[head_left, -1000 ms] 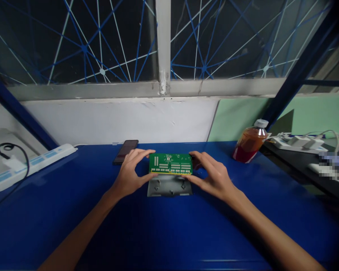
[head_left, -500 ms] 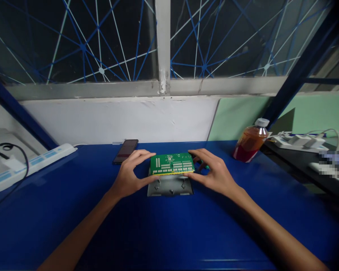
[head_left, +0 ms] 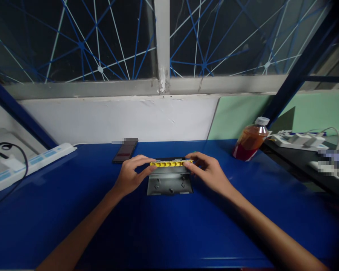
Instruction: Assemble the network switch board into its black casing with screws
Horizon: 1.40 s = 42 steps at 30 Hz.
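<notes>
Landmark for all positions: the grey case [head_left: 169, 185], opened flat on the blue counter [head_left: 169, 229], with small raised posts on the inside of its near part.

Circuit board [head_left: 171, 162]: held level above the far part of the case, seen nearly edge-on. A row of yellow sockets [head_left: 169, 164] runs along its near edge, facing the wearer. Whether the board touches the case cannot be told from this view.

Left hand [head_left: 128, 176]: fingers closed on the left end of the board, thumb at the near edge, index finger along the top at the far side. Right hand [head_left: 212, 171]: fingers gripping the right end, thumb tip against the near edge by the sockets, other fingers bent behind. Both forearms reach in from the near side, one on each side of the case.

Surroundings, relative to the case: dark phone [head_left: 125, 151] lying flat, beyond it and to the left; white power strip [head_left: 34, 165] well apart to the left, a plug and black cable [head_left: 25, 158] at it; bottle [head_left: 250, 140] with white cap and red-orange contents, beyond and to the right; second power strip [head_left: 299, 142] farther right, plugs in it. Behind the case, a white wall [head_left: 115, 121], green panel [head_left: 237, 114] to its right, patterned window [head_left: 115, 41] above.
</notes>
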Each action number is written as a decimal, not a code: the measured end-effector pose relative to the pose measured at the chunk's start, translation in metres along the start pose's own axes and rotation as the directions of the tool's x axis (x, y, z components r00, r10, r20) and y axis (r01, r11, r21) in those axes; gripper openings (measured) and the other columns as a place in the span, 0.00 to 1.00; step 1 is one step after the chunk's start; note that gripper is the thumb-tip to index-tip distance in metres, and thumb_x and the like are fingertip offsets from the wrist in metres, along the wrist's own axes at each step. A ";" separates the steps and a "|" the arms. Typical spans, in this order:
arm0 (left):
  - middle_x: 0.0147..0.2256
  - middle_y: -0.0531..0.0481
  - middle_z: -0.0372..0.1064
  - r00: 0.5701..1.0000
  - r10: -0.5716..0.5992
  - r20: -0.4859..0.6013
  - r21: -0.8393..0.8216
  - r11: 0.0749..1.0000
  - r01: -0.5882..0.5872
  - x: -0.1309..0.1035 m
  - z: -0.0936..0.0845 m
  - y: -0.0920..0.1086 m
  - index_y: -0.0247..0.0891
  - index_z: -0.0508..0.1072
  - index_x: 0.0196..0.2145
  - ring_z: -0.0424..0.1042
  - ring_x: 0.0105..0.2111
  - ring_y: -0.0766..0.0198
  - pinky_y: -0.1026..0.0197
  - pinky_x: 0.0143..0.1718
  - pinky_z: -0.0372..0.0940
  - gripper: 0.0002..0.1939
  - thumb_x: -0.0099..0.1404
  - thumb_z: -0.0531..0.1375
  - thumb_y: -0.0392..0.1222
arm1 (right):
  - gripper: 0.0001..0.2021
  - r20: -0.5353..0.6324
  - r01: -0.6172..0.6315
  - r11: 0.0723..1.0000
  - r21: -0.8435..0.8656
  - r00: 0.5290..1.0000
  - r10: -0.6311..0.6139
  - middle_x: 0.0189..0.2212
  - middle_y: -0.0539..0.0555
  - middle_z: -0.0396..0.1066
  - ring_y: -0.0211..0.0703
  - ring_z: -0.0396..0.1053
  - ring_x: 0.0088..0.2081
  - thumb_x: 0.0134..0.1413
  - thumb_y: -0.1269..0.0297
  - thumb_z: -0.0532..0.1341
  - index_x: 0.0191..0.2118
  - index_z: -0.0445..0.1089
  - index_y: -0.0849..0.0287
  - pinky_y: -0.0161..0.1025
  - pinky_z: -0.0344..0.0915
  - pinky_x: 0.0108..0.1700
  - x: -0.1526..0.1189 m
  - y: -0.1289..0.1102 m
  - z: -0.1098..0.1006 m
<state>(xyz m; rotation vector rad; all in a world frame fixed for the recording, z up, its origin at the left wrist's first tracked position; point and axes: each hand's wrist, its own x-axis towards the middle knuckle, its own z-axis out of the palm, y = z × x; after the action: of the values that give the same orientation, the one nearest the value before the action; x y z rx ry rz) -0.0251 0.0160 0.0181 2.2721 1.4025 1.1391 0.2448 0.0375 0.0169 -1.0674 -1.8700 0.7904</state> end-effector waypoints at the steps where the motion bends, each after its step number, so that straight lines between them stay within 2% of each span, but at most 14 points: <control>1: 0.40 0.48 0.76 0.999 0.002 0.034 -0.003 1.000 -0.002 0.000 0.000 -0.002 0.41 0.78 0.40 0.73 0.40 0.59 0.57 0.44 0.65 0.11 0.65 0.58 0.46 | 0.17 -0.007 -0.006 1.000 0.003 1.000 0.006 0.30 0.54 0.72 0.40 0.68 0.27 0.56 0.49 0.59 0.40 0.72 0.58 0.37 0.65 0.27 0.000 0.001 0.001; 3: 0.40 0.48 0.76 0.996 -0.001 0.093 0.001 1.000 0.001 0.001 0.000 -0.003 0.41 0.77 0.39 0.73 0.40 0.59 0.58 0.43 0.65 0.10 0.64 0.59 0.45 | 0.17 -0.023 -0.025 1.000 0.004 0.999 0.025 0.29 0.54 0.72 0.40 0.68 0.27 0.57 0.49 0.58 0.38 0.72 0.58 0.37 0.64 0.26 0.000 0.003 0.002; 6: 0.37 0.49 0.76 0.992 -0.016 0.121 0.018 1.000 0.014 0.002 0.000 -0.003 0.40 0.77 0.36 0.72 0.38 0.60 0.59 0.40 0.65 0.10 0.64 0.59 0.46 | 0.18 -0.039 -0.061 0.998 0.009 0.997 0.061 0.26 0.53 0.71 0.40 0.67 0.26 0.57 0.47 0.57 0.34 0.71 0.58 0.37 0.64 0.26 0.000 0.006 0.003; 10: 0.30 0.51 0.75 0.992 -0.040 0.124 0.031 0.999 0.036 0.003 0.002 0.000 0.41 0.77 0.29 0.72 0.31 0.62 0.61 0.35 0.64 0.14 0.66 0.56 0.47 | 0.21 -0.012 -0.099 0.994 0.037 0.995 0.099 0.20 0.50 0.66 0.39 0.65 0.22 0.59 0.45 0.54 0.28 0.68 0.58 0.36 0.61 0.23 -0.001 0.004 0.004; 17: 0.25 0.52 0.74 0.993 -0.095 0.074 0.003 0.995 0.095 0.003 0.006 0.005 0.39 0.74 0.23 0.71 0.27 0.64 0.62 0.34 0.63 0.20 0.68 0.52 0.47 | 0.19 0.062 -0.117 0.978 0.172 0.992 0.108 0.16 0.45 0.60 0.35 0.62 0.16 0.62 0.47 0.50 0.28 0.60 0.57 0.33 0.58 0.19 -0.001 0.002 0.003; 19: 0.24 0.52 0.73 0.990 -0.124 0.072 -0.028 0.992 0.127 0.003 0.007 0.005 0.38 0.73 0.22 0.71 0.27 0.63 0.60 0.38 0.65 0.20 0.68 0.52 0.47 | 0.18 0.079 -0.112 0.974 0.195 0.992 0.098 0.16 0.44 0.59 0.35 0.61 0.16 0.63 0.48 0.51 0.28 0.60 0.56 0.33 0.58 0.18 -0.001 0.003 0.004; 21: 0.23 0.53 0.74 0.987 -0.151 0.059 -0.062 0.986 0.155 0.003 0.007 0.005 0.38 0.75 0.27 0.72 0.29 0.62 0.56 0.46 0.64 0.17 0.67 0.53 0.47 | 0.16 0.104 -0.115 0.968 0.223 0.990 0.094 0.17 0.44 0.58 0.34 0.61 0.15 0.62 0.50 0.51 0.30 0.61 0.57 0.33 0.58 0.18 -0.001 0.004 0.005; 23: 0.22 0.55 0.73 0.985 -0.169 0.044 -0.099 0.980 0.173 0.003 0.008 0.004 0.37 0.76 0.39 0.73 0.31 0.60 0.53 0.52 0.61 0.14 0.67 0.54 0.47 | 0.15 0.131 -0.129 0.961 0.244 0.986 0.099 0.17 0.44 0.58 0.35 0.61 0.16 0.62 0.51 0.52 0.34 0.64 0.58 0.33 0.58 0.17 -0.001 0.005 0.005; 25: 0.21 0.57 0.72 0.983 -0.181 0.036 -0.131 0.974 0.184 0.003 0.008 0.003 0.37 0.70 0.52 0.74 0.32 0.61 0.53 0.53 0.60 0.19 0.66 0.55 0.45 | 0.15 0.154 -0.146 0.956 0.256 0.982 0.108 0.16 0.44 0.58 0.35 0.60 0.15 0.62 0.51 0.52 0.36 0.65 0.59 0.33 0.58 0.17 -0.001 0.004 0.005; 27: 0.21 0.58 0.71 0.983 -0.177 0.039 -0.151 0.972 0.181 0.003 0.009 0.002 0.36 0.66 0.55 0.74 0.31 0.61 0.53 0.53 0.61 0.22 0.66 0.55 0.45 | 0.15 0.173 -0.161 0.952 0.261 0.978 0.118 0.16 0.44 0.58 0.35 0.60 0.15 0.62 0.52 0.52 0.36 0.65 0.59 0.33 0.58 0.17 -0.001 0.004 0.005; 32: 0.24 0.52 0.74 0.984 -0.158 0.083 -0.164 0.972 0.170 0.002 0.008 -0.001 0.38 0.75 0.42 0.74 0.40 0.57 0.49 0.56 0.57 0.13 0.65 0.57 0.45 | 0.15 0.170 -0.168 0.951 0.261 0.977 0.126 0.14 0.44 0.58 0.35 0.58 0.14 0.62 0.53 0.52 0.33 0.65 0.59 0.34 0.57 0.17 0.000 0.000 0.003; 36: 0.25 0.50 0.74 0.984 -0.143 0.107 -0.198 0.967 0.162 0.001 0.006 -0.001 0.40 0.77 0.41 0.75 0.35 0.57 0.49 0.49 0.65 0.11 0.64 0.58 0.44 | 0.16 0.160 -0.154 0.961 0.230 0.980 0.119 0.13 0.44 0.58 0.34 0.57 0.14 0.63 0.54 0.51 0.29 0.63 0.58 0.34 0.56 0.19 0.001 0.000 0.002; 40: 0.26 0.48 0.75 0.978 -0.145 0.149 -0.227 0.958 0.177 0.003 0.000 0.007 0.40 0.77 0.27 0.75 0.40 0.53 0.47 0.52 0.62 0.11 0.63 0.59 0.45 | 0.17 0.140 -0.145 0.971 0.193 0.983 0.119 0.13 0.44 0.58 0.34 0.56 0.13 0.63 0.53 0.51 0.26 0.62 0.58 0.34 0.54 0.19 0.001 0.005 0.002; 42: 0.24 0.49 0.73 0.970 -0.179 0.162 -0.288 0.932 0.220 0.003 -0.002 0.011 0.39 0.76 0.25 0.75 0.39 0.54 0.49 0.53 0.62 0.12 0.62 0.61 0.46 | 0.17 0.128 -0.145 0.972 0.184 0.984 0.123 0.13 0.44 0.57 0.34 0.56 0.13 0.63 0.53 0.51 0.26 0.62 0.58 0.34 0.53 0.18 0.001 0.007 0.003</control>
<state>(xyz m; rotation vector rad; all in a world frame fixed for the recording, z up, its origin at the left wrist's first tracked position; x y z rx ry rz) -0.0184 0.0130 0.0270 1.9059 1.2732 1.0362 0.2447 0.0412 0.0101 -1.0516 -1.7870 1.1100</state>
